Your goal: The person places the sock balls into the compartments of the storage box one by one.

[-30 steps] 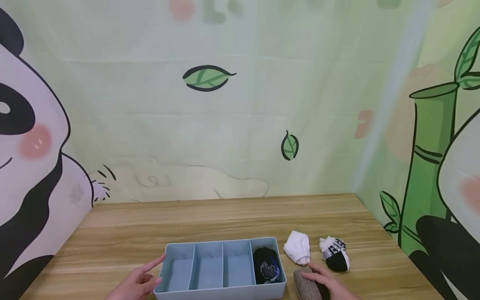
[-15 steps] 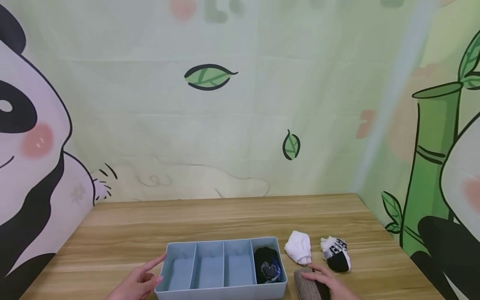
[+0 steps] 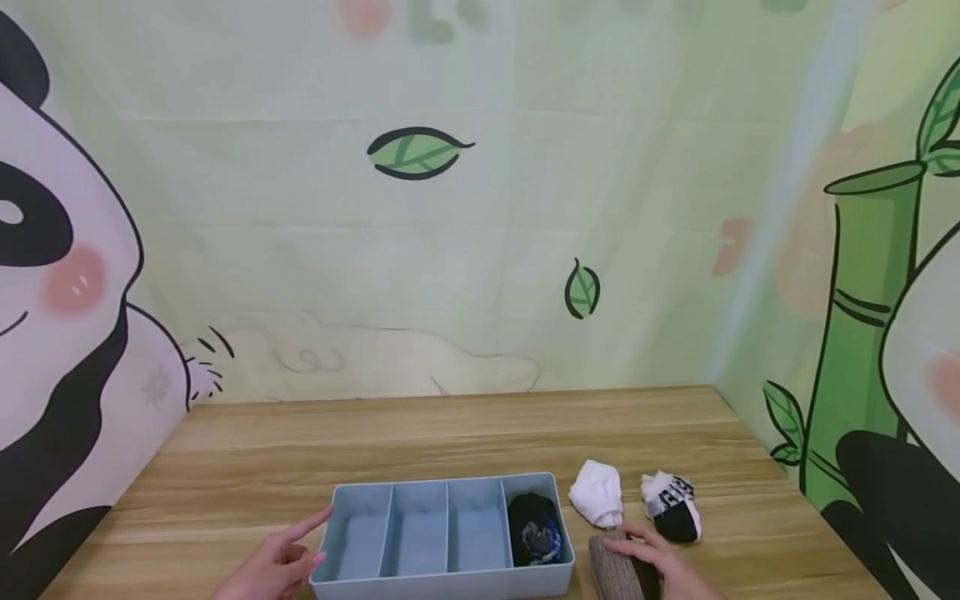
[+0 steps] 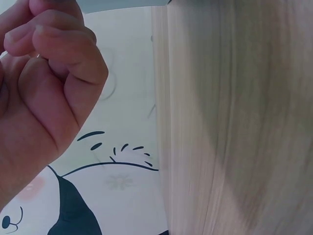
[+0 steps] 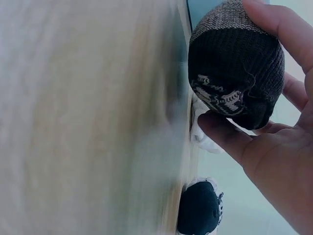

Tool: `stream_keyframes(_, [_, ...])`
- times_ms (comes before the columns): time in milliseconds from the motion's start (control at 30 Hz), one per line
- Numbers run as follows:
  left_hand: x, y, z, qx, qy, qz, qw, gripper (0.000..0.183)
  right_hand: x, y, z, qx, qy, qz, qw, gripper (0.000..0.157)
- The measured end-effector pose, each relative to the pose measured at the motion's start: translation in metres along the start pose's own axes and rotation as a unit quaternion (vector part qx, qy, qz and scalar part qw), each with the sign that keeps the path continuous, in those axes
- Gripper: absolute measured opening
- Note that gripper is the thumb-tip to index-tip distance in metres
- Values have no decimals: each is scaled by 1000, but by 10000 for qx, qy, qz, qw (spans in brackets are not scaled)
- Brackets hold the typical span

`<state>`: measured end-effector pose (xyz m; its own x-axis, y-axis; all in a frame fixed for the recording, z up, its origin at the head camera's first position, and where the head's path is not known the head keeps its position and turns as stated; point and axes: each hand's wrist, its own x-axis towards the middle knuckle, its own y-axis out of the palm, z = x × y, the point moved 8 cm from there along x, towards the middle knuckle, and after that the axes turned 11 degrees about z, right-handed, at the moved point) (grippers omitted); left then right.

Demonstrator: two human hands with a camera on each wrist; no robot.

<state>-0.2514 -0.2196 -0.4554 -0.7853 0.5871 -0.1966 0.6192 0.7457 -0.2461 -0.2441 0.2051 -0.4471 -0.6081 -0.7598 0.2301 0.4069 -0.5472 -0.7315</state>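
Observation:
A pale blue storage box (image 3: 442, 581) with several compartments stands on the table. Its rightmost section holds a dark rolled sock (image 3: 534, 529). At its left end is my left hand (image 3: 273, 567), index finger straight against the wall, a second fingertip lower on it; the left wrist view shows the other fingers of that hand (image 4: 49, 83) bent. Right of the box, my right hand (image 3: 663, 562) grips a rolled brown-grey and black sock (image 3: 618, 571). In the right wrist view, thumb and fingers lie around this sock (image 5: 234, 73), whose black end carries pale lettering.
A white rolled sock (image 3: 597, 494) lies just behind the gripped one. Farther right is a white and black patterned sock (image 3: 672, 508). The wooden table (image 3: 450, 437) ends at a printed cloth backdrop (image 3: 480, 250).
Both hands keep their places, at the box and on the brown-grey sock. The view shifts very slightly; no sock has visibly moved.

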Motion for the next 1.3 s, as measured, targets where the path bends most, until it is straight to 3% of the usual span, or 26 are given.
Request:
stream_keyframes(167, [1, 0, -1, 47, 99, 5, 9999, 65, 1, -3, 0, 473, 553, -6, 9974, 61])
stream_keyframes(333, [1, 0, 0, 0, 18, -13, 10000, 65, 2, -10, 7, 497, 194, -374, 9979, 61])
stream_keyframes(467, [0, 0, 0, -29, -122, -16, 9999, 67, 3, -13, 10, 773, -57, -433, 9961, 63])
stream_keyframes(533, [0, 0, 0, -30, -156, -8, 9999, 67, 4, -13, 10, 936, 103, -403, 9947, 62])
stream_keyframes(700, [0, 0, -1, -6, -171, 1, 9999, 68, 8, -15, 6, 1318, 1056, -349, 9850, 60])
stream_keyframes(800, [1, -1, -1, -25, -185, -14, 9998, 68, 9, -17, 7, 1444, 1310, -414, 9799, 62])
stream_keyframes(1100, [1, -1, -1, -80, -199, -9, 9998, 68, 15, -21, 9, 1393, 1538, -702, 9757, 64])
stream_keyframes(1300, [1, -2, 2, -116, -299, -9, 9995, 70, 24, -23, 17, 1259, 1147, -832, 9819, 63])
